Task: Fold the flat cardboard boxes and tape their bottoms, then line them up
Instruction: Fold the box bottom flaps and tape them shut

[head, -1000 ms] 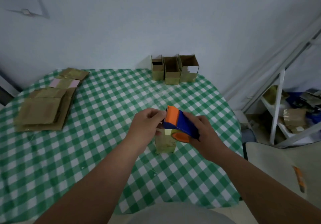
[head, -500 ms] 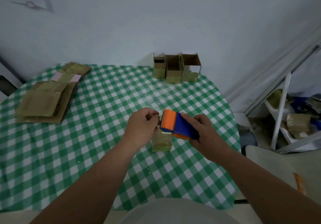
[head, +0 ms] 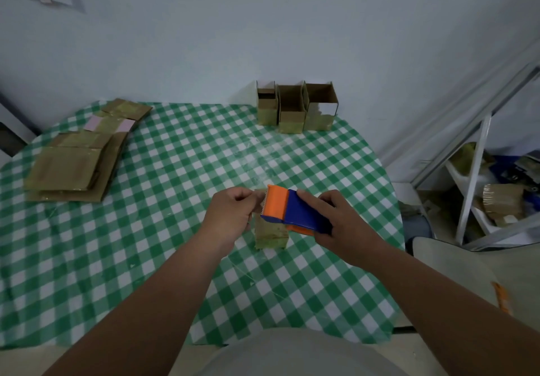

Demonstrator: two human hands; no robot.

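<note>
Fingers (head: 309,200) round tape dispenser (head: 292,212)

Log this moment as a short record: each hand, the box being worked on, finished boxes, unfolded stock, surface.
left hand: fingers curled, pinching something at the tape dispenser's toothed edge, probably the tape end
right hand: grips the orange and blue tape dispenser
box in work: small cardboard box standing on the table beneath the dispenser
finished boxes: three open boxes in a row at the far edge by the wall
unfolded stock: flat cardboard pile at far left
surface: round table with green checked cloth
</note>
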